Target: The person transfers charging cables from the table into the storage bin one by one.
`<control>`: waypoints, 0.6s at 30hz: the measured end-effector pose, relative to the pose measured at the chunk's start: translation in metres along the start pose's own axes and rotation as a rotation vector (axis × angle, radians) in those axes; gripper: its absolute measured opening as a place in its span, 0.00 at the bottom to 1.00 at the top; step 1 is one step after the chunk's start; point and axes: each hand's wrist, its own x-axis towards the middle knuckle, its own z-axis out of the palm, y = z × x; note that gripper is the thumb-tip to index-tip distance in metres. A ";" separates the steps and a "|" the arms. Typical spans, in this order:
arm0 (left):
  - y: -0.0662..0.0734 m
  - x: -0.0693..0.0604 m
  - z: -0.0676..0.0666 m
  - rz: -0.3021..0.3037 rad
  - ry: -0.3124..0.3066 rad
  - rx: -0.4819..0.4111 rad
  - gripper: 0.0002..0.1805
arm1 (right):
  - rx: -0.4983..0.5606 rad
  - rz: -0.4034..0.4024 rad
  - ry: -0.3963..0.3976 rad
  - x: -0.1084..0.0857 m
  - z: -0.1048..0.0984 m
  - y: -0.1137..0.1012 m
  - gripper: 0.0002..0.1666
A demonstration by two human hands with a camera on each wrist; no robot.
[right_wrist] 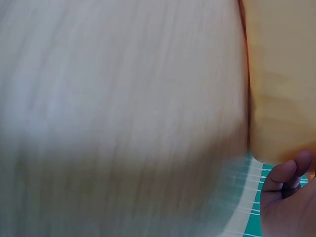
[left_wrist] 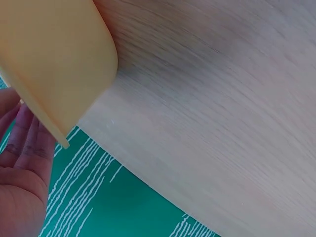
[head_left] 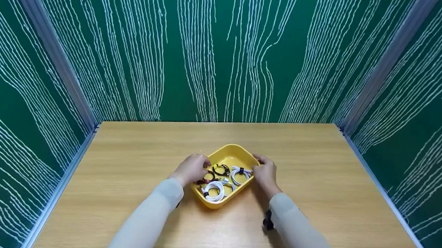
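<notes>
A yellow plastic bin (head_left: 230,151) stands at an angle on the table in the head view. My left hand (head_left: 191,169) grips its left rim; in the left wrist view the thumb and fingers close over the edge of the bin (left_wrist: 64,59). On the opposite side my right hand (head_left: 266,175) holds the right rim, its fingers partly hidden behind the bin wall (right_wrist: 284,74) in the right wrist view. Inside lie coiled cables: a thick white coil (head_left: 221,191), another white coil (head_left: 233,176) with a black tie, and black coils (head_left: 227,171) near the left hand.
The wooden table (head_left: 144,145) extends around the bin on every side. Green panels (head_left: 179,57) with white wavy lines stand behind and at both sides, joined by grey posts (head_left: 54,40). A black device (head_left: 267,221) sits at the right wrist.
</notes>
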 end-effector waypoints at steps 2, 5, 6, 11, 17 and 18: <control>0.000 0.000 -0.002 -0.008 0.003 0.000 0.16 | -0.020 -0.001 -0.013 0.001 -0.001 -0.001 0.31; -0.002 0.001 -0.005 -0.023 0.004 -0.010 0.17 | -0.057 -0.009 -0.031 0.002 -0.004 -0.002 0.31; -0.002 0.000 -0.007 -0.023 0.008 -0.014 0.17 | -0.064 -0.011 -0.037 0.002 -0.005 -0.002 0.31; -0.007 -0.002 -0.013 -0.045 0.028 -0.055 0.17 | -0.071 -0.018 -0.099 0.004 -0.011 -0.002 0.28; -0.016 -0.011 -0.021 -0.085 0.069 -0.104 0.17 | -0.101 0.072 -0.260 0.005 -0.028 -0.012 0.31; -0.018 -0.012 -0.022 -0.095 0.077 -0.112 0.17 | -0.108 0.090 -0.272 0.006 -0.031 -0.013 0.31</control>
